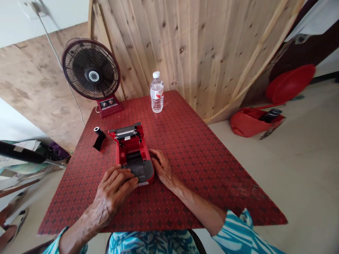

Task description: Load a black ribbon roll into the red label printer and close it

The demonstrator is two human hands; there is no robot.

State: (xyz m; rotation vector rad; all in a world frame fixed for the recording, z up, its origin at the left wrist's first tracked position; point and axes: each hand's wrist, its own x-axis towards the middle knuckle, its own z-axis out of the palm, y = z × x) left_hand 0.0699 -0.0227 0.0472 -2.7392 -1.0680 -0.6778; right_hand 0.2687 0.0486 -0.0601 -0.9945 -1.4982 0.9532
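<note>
A small red and grey printer [148, 170], its lid [127, 133] raised at the back, stands on the patterned red table. Dark sheet-like material [135, 165] lies inside the opened body. My left hand [116, 185] grips the printer's front left edge, with its fingers over the rim and the thumb along the front. Against the right side of the casing, my right hand [162, 167] holds with bent fingers; some fingertips are hidden. A small roll with a dark unrolled strip [99, 140] lies on the table left of the printer.
A dark red fan [91, 70] stands at the table's back left. A clear water bottle [157, 95] is upright near the back edge of the table [201, 169]. Wooden boards rise behind it. On the floor at right lies a red bag [246, 123]; another person's feet [17, 222] show at left.
</note>
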